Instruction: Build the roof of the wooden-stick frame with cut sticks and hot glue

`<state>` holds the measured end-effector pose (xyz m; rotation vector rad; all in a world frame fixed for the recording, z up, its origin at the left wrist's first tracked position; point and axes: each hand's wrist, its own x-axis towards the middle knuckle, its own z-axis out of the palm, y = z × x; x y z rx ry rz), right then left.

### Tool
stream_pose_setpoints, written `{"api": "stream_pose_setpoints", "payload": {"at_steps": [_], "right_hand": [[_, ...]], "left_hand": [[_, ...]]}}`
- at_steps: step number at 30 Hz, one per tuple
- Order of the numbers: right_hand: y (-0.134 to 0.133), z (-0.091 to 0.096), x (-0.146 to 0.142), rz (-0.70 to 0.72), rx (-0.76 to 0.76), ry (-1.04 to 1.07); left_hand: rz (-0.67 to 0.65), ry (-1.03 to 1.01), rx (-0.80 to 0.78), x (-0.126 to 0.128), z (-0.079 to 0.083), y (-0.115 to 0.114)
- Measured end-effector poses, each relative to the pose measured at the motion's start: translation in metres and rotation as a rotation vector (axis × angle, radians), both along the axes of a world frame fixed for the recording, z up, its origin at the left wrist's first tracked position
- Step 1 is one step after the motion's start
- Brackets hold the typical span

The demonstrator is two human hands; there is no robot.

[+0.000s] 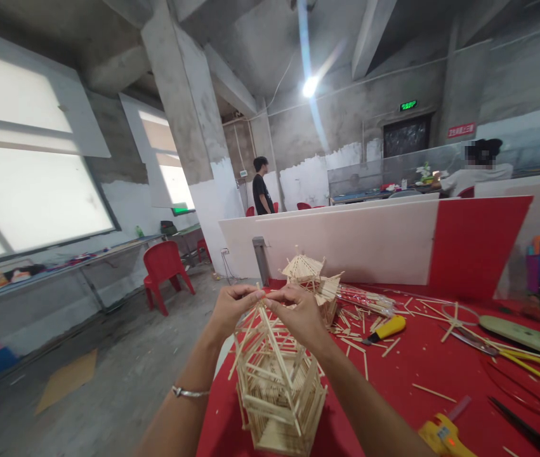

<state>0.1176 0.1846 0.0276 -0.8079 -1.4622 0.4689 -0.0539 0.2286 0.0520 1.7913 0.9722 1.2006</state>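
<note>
A pavilion-like model of thin wooden sticks (279, 381) stands upright on the red tabletop in front of me. Its roof is an open frame of slanting sticks that meet at a peak. My left hand (238, 308) pinches the peak from the left, thumb and fingers pressed together. From the right, my right hand (298, 314) pinches the same peak, its fingertips meeting the left ones. The fingers partly hide the joint. Just behind my right hand is another stick pavilion (302, 270) with a closely covered roof.
Loose sticks, a yellow utility knife (386, 329), yellow-handled scissors (531, 362) and a yellow glue gun (443, 435) lie to the right on the red table (393, 393). Bagged sticks (365, 299) lie near a white partition (346, 244). Two people are farther back. A red chair (167, 273) stands left.
</note>
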Motion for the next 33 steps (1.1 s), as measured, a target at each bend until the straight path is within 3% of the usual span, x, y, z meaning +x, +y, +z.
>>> {"api": "stream_pose_setpoints", "payload": {"at_steps": [33], "right_hand": [[0.0027,-0.0044,-0.0001,-0.016,0.011,-0.07]], "left_hand": [[-0.007,0.014,0.001,0.0033,0.0053,-0.0053]]}}
